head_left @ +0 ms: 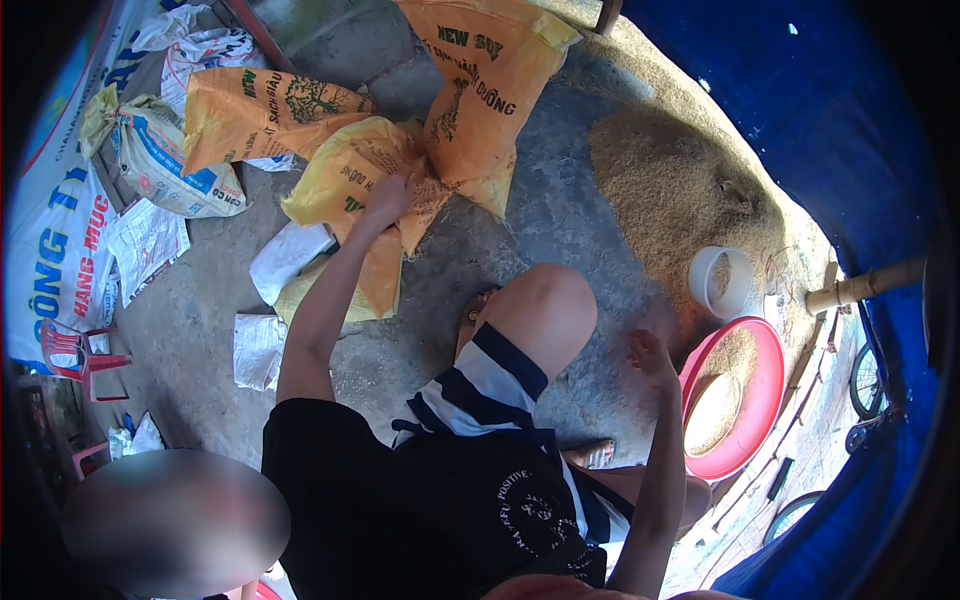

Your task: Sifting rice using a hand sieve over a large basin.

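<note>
Head view: yellow sack (335, 165) lay on concrete floor (210, 290) beside an orange sack (480, 100); left hand (393, 195) touched its bunched fabric, whether grasping I could not tell; right hand (650, 355), empty, loosely open, hovered near pink basin (767, 405).

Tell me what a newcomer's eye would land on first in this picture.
Probably the bright orange printed sacks at the upper middle, where the person's left hand is on a yellow-orange sack. Next, the broad mound of tan grain-like material on the floor at the upper right, and below it the pink basin, with the right hand just to its left. The vivid blue tarp fills the right edge.
</note>
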The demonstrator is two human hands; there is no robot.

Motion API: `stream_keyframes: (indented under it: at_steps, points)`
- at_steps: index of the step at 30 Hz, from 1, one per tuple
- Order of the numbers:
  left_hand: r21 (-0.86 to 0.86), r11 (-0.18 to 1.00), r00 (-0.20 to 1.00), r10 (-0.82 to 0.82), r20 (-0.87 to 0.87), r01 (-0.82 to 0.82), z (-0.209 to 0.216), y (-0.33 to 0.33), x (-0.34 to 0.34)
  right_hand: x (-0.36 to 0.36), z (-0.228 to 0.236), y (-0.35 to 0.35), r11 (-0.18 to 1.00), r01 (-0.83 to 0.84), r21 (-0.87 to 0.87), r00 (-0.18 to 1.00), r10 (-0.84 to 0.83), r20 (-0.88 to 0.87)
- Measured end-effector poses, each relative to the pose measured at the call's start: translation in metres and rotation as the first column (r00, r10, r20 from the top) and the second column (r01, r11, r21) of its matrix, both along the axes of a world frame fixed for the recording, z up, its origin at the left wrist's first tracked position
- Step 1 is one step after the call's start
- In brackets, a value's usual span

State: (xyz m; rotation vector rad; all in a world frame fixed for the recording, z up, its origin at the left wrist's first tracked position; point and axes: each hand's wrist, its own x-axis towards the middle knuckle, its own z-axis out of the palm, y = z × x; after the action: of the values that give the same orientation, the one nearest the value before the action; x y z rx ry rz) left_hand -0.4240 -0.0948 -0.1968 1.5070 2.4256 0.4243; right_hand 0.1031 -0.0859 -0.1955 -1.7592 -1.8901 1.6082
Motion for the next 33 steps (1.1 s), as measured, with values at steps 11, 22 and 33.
stream_keyframes:
  at_steps: [11, 22, 33]
  points:
    - [0.402, 0.607, 0.714, 0.668, 0.209, -0.686, 0.053, -0.012, -0.253, 0.002, 0.021, 0.000, 0.998, 0.045, -0.045, 0.999, -0.046, -0.022]
    - [-0.186, 0.879, 0.859, 0.471, 0.201, -0.438, -0.072, -0.087, -0.103, -0.002, 0.027, -0.013, 0.999, 0.019, -0.044, 1.000, -0.018, 0.019]
    - [-0.024, 0.527, -0.045, -0.027, 0.999, -0.849, -0.087, -0.146, -0.079, -0.003, 0.025, -0.017, 0.997, 0.021, -0.072, 1.000, -0.020, 0.012]
